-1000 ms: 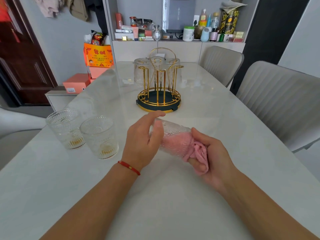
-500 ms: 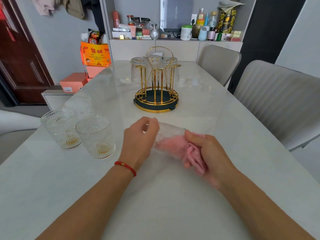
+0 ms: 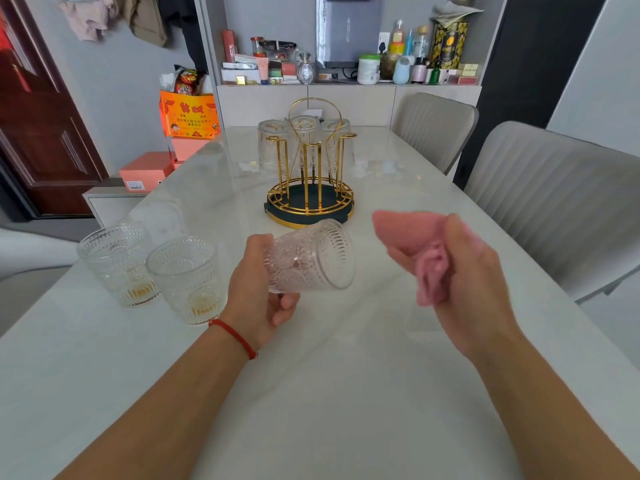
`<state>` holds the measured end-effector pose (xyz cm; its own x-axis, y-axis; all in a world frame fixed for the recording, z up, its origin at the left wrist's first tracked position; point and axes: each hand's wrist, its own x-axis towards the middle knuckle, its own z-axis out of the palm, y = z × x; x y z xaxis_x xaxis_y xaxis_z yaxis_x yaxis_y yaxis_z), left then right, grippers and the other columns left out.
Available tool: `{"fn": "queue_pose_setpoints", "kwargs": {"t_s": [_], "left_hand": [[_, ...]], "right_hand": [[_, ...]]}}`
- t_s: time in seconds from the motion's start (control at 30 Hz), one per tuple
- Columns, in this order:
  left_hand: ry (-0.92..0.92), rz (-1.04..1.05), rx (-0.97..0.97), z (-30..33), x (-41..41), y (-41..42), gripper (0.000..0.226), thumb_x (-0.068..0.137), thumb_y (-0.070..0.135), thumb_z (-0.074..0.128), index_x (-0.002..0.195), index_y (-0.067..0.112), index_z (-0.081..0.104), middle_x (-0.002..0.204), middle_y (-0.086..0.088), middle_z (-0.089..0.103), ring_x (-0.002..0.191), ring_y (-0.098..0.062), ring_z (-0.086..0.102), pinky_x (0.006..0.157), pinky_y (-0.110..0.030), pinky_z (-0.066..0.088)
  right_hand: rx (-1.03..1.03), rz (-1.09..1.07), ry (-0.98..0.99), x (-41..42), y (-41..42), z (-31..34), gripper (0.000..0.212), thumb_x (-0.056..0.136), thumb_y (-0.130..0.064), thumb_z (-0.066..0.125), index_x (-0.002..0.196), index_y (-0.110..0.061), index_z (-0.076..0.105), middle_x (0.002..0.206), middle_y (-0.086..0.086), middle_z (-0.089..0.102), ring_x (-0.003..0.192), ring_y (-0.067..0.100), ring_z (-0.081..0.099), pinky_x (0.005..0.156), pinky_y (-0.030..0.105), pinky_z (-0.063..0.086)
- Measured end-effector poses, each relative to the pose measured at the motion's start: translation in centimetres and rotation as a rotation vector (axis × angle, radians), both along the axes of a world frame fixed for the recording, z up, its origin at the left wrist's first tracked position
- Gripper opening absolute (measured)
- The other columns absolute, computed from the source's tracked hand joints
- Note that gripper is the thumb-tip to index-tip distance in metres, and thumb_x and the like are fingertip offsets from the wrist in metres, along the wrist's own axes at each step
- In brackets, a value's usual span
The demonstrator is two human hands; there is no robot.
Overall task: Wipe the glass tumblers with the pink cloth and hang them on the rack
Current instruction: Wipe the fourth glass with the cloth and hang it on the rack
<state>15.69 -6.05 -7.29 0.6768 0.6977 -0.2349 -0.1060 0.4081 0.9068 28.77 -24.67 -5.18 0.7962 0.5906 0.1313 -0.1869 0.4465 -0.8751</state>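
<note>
Left hand [image 3: 258, 299] gripped tumbler [image 3: 310, 258] by base, fingers curled round it, mouth tilted right, held above table [image 3: 329, 393]. Right hand [image 3: 474, 282] clutched cloth [image 3: 412, 244], apart from glass. Step judged: wiping done, hanging next. Next move called for inverting tumbler over free prong of rack [image 3: 311, 174]; three glasses hung there. Two tumblers [image 3: 117, 265] [image 3: 188, 278] stood unwiped at left.

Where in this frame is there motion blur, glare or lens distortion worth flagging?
Head view: the right hand and the pink cloth it holds are smeared by motion; the left hand and its tumbler stay fairly sharp; soft window glare washes the table behind the two standing tumblers; wide-angle bending curves the chairs and frame edges.
</note>
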Motion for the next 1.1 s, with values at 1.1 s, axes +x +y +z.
{"fn": "queue_pose_setpoints", "kwargs": {"t_s": [1.1], "left_hand": [[0.133, -0.312, 0.099, 0.7, -0.5, -1.8, 0.058, 0.104, 0.06, 0.032, 0.079, 0.016, 0.061, 0.055, -0.007, 0.049, 0.041, -0.02, 0.04, 0.044, -0.02, 0.023]], "right_hand": [[-0.64, -0.27, -0.714, -2.2, 1.9, -2.9, 0.033, 0.099, -0.028, 0.057, 0.07, -0.012, 0.058, 0.057, 0.002, 0.059, 0.048, 0.008, 0.057, 0.048, 0.029, 0.049]]}}
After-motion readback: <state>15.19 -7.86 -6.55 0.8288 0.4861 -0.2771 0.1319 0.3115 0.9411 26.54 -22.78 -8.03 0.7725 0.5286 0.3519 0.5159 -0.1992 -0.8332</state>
